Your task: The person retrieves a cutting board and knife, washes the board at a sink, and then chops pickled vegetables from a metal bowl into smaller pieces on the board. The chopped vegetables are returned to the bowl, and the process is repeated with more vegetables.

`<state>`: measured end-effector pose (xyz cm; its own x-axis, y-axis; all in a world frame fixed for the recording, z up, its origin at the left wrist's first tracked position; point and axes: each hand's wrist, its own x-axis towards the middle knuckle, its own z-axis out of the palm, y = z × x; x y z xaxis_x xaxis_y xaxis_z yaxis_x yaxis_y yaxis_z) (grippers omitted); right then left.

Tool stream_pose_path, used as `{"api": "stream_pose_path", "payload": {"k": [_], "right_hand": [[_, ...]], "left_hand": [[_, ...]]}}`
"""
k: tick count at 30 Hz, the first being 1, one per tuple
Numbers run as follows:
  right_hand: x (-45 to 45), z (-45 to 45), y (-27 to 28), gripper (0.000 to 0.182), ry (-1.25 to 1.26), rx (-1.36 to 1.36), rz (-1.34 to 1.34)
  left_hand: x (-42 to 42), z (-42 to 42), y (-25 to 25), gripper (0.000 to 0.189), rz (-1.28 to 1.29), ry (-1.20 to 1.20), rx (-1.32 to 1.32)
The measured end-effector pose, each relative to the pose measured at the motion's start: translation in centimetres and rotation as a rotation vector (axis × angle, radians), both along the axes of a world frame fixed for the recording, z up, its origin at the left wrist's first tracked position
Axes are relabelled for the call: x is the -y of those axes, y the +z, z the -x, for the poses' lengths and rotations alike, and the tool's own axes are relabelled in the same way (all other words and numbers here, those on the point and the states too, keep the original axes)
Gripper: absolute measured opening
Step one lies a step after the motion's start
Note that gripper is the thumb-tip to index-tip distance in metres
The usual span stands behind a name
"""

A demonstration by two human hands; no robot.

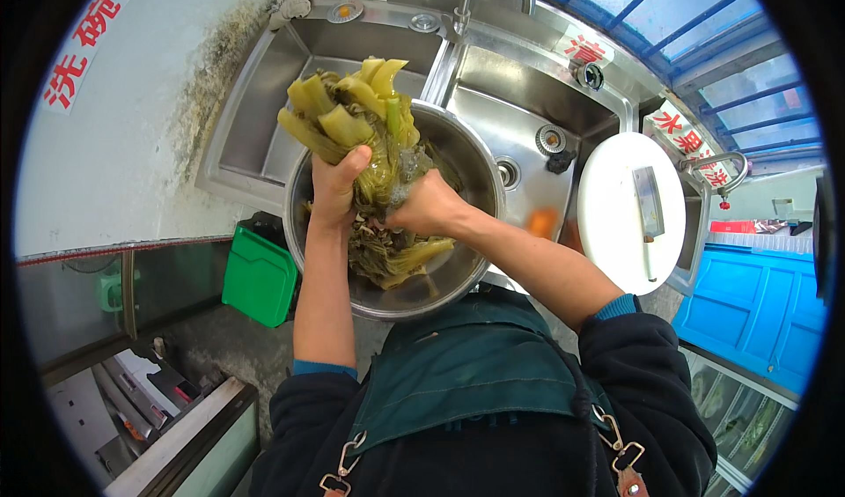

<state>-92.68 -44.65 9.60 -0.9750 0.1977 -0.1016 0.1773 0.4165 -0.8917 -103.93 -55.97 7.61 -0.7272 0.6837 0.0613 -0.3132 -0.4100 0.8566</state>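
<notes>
A large bunch of wet pickled mustard greens point(360, 117) is raised over a round stainless steel bowl point(485, 160), its thick yellow-green stems pointing up. My left hand point(340, 183) grips the bunch from the left, thumb across the stems. Against its lower right side, my right hand point(429, 203) closes on the dark leaves, with a foamy, translucent patch just above the fingers. More greens point(396, 259) lie in the bowl below my hands. The bowl rests over the front of a double steel sink, close to the green apron point(475, 365).
Right of the bowl, a cleaver point(650, 200) lies on a round white cutting board point(607, 233). Behind stand the left sink basin point(257, 127) and right basin point(515, 81), with a faucet point(465, 2) between. A green plastic bin point(261, 276) stands at lower left.
</notes>
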Motion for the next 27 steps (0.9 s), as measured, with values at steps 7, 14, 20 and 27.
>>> {"api": "stream_pose_path", "payload": {"k": [7,14,20,27], "right_hand": [[-0.4,0.6,-0.9,0.060,0.000,-0.187,-0.162],[-1.5,1.2,1.4,0.066,0.089,-0.168,-0.425],[-3.0,2.1,2.8,0.065,0.097,-0.297,-0.275],[-3.9,-1.6,-2.6,0.074,0.043,0.203,0.356]], "left_hand": [[-1.4,-0.9,3.0,0.047,0.102,0.154,-0.270],[-2.0,-1.4,6.5,0.046,0.056,0.303,-0.395],[-1.9,-0.1,8.3,0.048,-0.016,0.297,-0.417],[-2.0,1.1,7.7,0.058,0.051,0.293,-0.396]]}}
